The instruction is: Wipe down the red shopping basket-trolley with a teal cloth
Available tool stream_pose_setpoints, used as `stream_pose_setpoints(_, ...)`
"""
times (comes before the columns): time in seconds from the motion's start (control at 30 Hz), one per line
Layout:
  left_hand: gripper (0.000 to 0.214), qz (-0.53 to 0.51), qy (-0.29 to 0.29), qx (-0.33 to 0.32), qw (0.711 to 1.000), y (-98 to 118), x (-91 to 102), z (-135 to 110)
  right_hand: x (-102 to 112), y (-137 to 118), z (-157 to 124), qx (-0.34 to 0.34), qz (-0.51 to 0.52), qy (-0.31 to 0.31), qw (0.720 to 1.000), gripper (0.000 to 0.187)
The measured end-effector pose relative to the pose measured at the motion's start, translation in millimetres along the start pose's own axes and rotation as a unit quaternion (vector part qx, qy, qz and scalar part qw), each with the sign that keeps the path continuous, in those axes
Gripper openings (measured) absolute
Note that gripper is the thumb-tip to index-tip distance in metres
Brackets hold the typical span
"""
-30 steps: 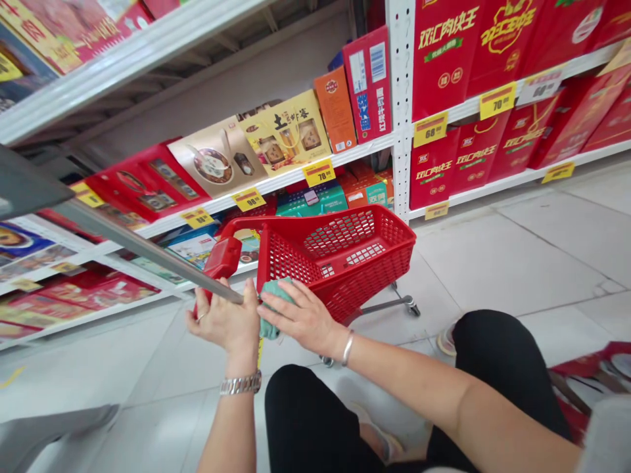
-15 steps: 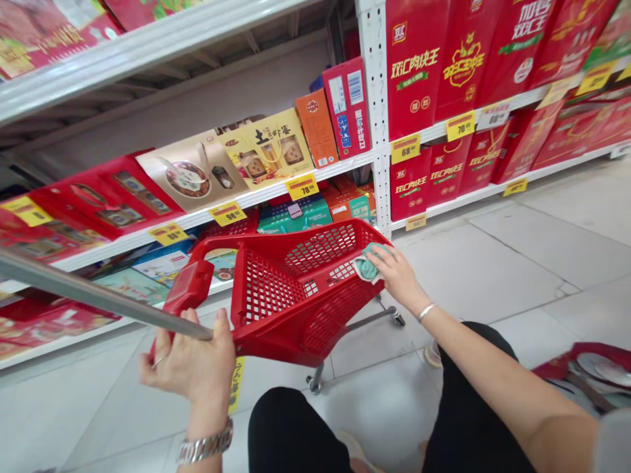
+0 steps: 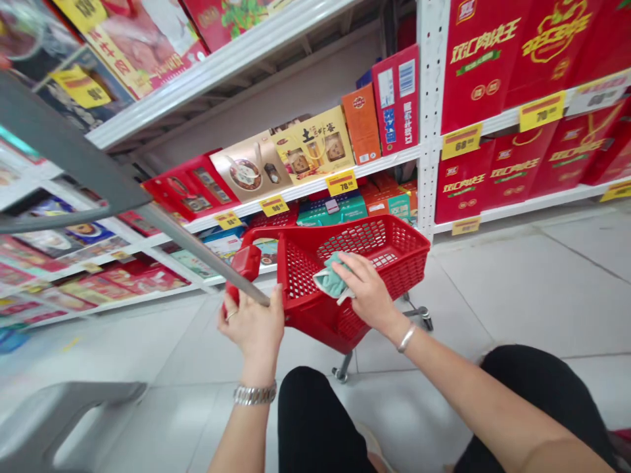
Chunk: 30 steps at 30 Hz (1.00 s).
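Observation:
A red plastic shopping cart (image 3: 315, 322) with perforated walls stands on small wheels before me, turned slightly to the right. My left hand (image 3: 256, 325) is closed at the cart's near left corner, where a grey metal pole (image 3: 197, 253) meets the red frame; the fingertips are partly hidden behind the pole. My right hand (image 3: 367, 289) holds a crumpled green cloth (image 3: 329, 281) against the cart's near top rim. Inside the basket, nothing shows apart from its latticed floor and walls.
Store shelves (image 3: 305, 197) run behind the cart, stocked with gift boxes and yellow price tags. Red boxes (image 3: 473, 66) fill the right bay. A grey plastic piece (image 3: 64, 420) lies low at left. My knees (image 3: 315, 420) are close to the cart on the tiled floor (image 3: 468, 289).
My right hand has slid the cloth from the cart's far right end back along the near rim, toward my left hand. The view has turned left; the left hand keeps its hold.

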<state>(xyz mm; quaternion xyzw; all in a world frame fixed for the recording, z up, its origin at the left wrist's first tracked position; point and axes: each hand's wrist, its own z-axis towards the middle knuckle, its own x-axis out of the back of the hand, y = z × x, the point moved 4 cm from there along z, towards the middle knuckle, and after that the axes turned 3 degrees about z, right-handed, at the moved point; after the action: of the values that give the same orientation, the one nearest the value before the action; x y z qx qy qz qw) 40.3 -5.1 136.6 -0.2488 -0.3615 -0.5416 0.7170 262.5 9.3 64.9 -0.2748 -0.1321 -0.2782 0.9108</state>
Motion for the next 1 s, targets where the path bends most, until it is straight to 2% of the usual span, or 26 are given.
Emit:
stream_pose_setpoints(0.1, 0.069, 0.017, -0.016, -0.042, 0.999, 10, 6.6, -13, -32, -44, 5, 0.01, 0.041, -0.059, 0.997, 0.068)
stream_pose_setpoints(0.2, 0.069, 0.029, -0.016, -0.107, 0.994, 18, 13.5, -28, -39, -49, 0, 0.005, 0.03, -0.086, 0.996, 0.065)
stream_pose_setpoints(0.27, 0.069, 0.031, -0.013, -0.15, 0.988, 22, 16.1, -37, -32, -33, -6, 0.008, 0.022, -0.086, 0.996, 0.064)
stream_pose_setpoints(0.37, 0.069, 0.024, -0.009, -0.19, 0.981, 28, 17.3, -48, -14, 10, -14, 0.001, -0.005, -0.075, 0.997, 0.064)
stream_pose_setpoints(0.5, 0.073, 0.0, 0.003, -0.207, 0.978, 37, 20.8, -60, 12, 64, -17, -0.06, -0.051, -0.049, 0.996, 0.061)
stream_pose_setpoints(0.6, 0.065, -0.053, 0.008, -0.23, 0.972, 34, 29.5, -60, 25, 67, -9, -0.086, -0.041, -0.017, 0.995, 0.06)
stream_pose_setpoints(0.7, 0.052, -0.11, 0.019, -0.235, 0.966, 15, 40.7, -34, 25, 31, 4, -0.058, 0.033, 0.001, 0.998, 0.067)
stream_pose_setpoints(0.77, 0.053, -0.126, 0.028, -0.207, 0.97, -1, 42.8, -1, 18, 0, 11, -0.03, 0.096, -0.011, 0.995, 0.07)
stream_pose_setpoints(0.83, 0.056, -0.142, 0.003, -0.173, 0.975, -13, 34.8, 36, 9, -24, 13, -0.008, 0.142, -0.034, 0.989, 0.07)
stream_pose_setpoints(0.9, 0.057, -0.144, -0.05, -0.168, 0.974, -18, 18.8, 68, 1, -32, 9, 0.009, 0.159, -0.045, 0.986, 0.069)
stream_pose_setpoints(1.0, 0.058, -0.11, -0.139, -0.17, 0.969, -14, -9.1, 97, -5, -16, -3, 0.021, 0.144, -0.028, 0.989, 0.072)
